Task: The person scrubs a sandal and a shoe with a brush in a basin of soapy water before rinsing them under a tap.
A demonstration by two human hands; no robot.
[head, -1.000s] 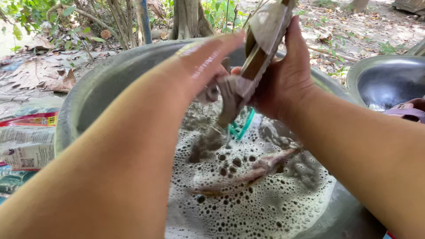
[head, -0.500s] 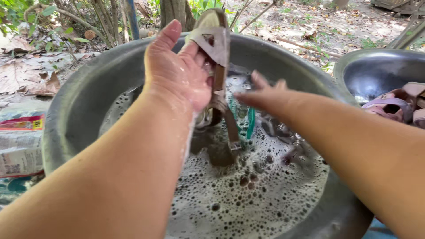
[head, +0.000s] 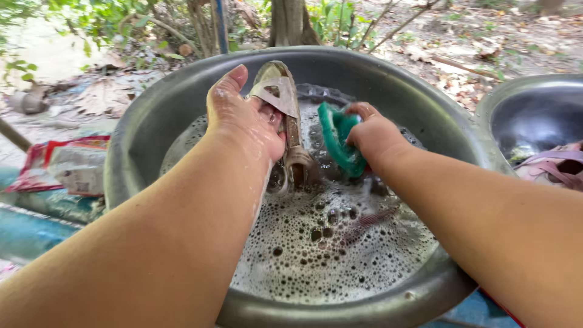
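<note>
Two hands over one soapy basin (head: 152, 121) — your left hand (head: 243, 118) grips a sandal (head: 279, 97) upright above the suds, your right hand (head: 373, 133) clutches a green scrubber (head: 337, 136) just beside it; scrubbing seems barely begun, another sandal possibly still submerged.

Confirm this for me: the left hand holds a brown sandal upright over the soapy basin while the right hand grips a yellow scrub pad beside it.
Not quite: the scrub pad in the right hand is green, not yellow, as the head view shows. The rest stands: the left hand holds the brown sandal upright over the soapy basin.
</note>
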